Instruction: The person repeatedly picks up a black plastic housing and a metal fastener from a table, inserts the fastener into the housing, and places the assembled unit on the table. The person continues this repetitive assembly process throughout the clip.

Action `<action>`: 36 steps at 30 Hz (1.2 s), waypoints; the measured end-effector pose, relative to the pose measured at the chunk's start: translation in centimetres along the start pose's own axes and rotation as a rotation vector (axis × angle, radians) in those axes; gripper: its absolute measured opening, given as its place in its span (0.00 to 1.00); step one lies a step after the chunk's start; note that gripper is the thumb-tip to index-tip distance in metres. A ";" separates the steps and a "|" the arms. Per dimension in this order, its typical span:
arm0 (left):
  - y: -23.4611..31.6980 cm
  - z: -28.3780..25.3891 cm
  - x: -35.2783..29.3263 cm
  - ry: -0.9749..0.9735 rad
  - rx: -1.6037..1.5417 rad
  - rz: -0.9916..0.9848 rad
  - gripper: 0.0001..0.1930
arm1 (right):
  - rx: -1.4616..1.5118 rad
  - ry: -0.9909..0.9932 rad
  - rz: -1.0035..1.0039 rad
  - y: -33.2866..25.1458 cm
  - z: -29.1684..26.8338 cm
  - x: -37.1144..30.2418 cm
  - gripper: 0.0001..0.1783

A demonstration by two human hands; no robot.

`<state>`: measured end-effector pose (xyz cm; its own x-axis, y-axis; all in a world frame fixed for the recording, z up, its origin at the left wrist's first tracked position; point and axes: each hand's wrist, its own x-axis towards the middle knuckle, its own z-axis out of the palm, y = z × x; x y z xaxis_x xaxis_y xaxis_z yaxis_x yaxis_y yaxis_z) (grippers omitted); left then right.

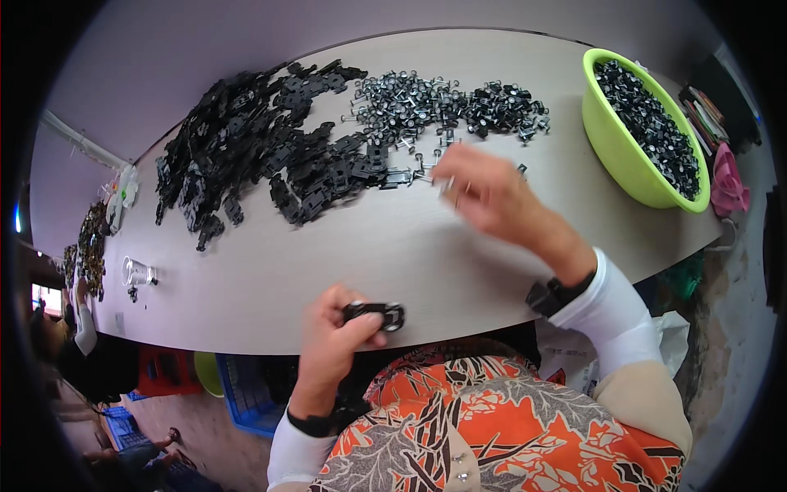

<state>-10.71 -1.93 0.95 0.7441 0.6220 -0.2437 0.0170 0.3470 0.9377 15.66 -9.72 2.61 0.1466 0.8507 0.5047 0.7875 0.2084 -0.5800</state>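
My left hand (332, 338) is closed on a small black plastic part (375, 315), gripped between thumb and fingers near the table's front edge. The part is oblong, with a rounded, shiny right end. My right hand (496, 201) is blurred over the table, fingers curled in a pinch beside the loose metal pins. A small shiny bit, apparently a metal pin (447, 185), shows at its fingertips. Beyond it lies a heap of silvery pins with round heads (402, 107), and a darker cluster of pins (500, 111) adjoins it. Flat black plastic parts (254, 135) form a large pile at the left.
A lime-green basin (615, 156) full of small black and metal pieces stands at the right. A clear plastic cup (139, 271) lies on the table's left side. Beneath the table are a blue crate (246, 402) and a red stool (164, 373). Another person's sleeve (85, 330) shows far left.
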 end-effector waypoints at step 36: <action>5.0 2.7 16.2 0.145 0.575 0.112 0.11 | -0.266 -0.086 0.216 2.4 -1.7 -4.4 0.14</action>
<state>3.27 7.97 2.35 0.6645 0.7361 -0.1290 0.3324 -0.1365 0.9332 17.88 -13.80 0.07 0.2851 0.9011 0.3266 0.8737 -0.1043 -0.4751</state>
